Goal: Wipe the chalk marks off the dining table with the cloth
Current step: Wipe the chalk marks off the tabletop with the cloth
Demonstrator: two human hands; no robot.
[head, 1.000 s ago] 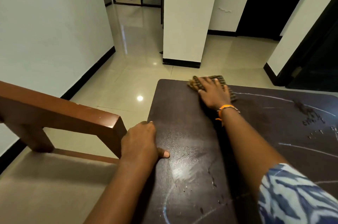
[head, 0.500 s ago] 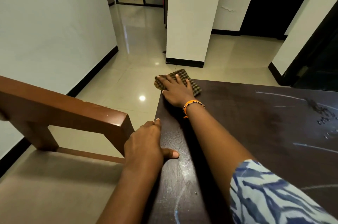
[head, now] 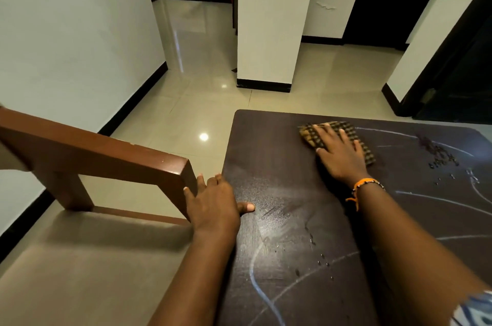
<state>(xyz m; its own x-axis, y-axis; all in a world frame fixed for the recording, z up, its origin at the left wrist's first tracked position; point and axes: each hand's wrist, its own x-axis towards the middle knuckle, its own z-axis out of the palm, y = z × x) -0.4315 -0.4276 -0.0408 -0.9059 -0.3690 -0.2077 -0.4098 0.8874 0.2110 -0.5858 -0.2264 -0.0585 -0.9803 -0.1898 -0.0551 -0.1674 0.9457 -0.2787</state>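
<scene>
Head view: the right hand (head: 339,155) presses the checked cloth (head: 335,139) flat with spread fingers (head: 323,131), near the far edge of the dark worktop (head: 266,155). The left hand (head: 213,206) braces at the left edge, fingers loosely spread, thumb on top. Wiping is under way; chalk marks (head: 439,200) remain right and near, so the next sweep should probably carry the cloth rightward over them. Half a second earlier the cloth sat at the far-left corner; it has since moved right.

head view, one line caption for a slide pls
Right hand presses a checked cloth flat on the chalk-marked dining table; left hand rests on its edge.
</scene>
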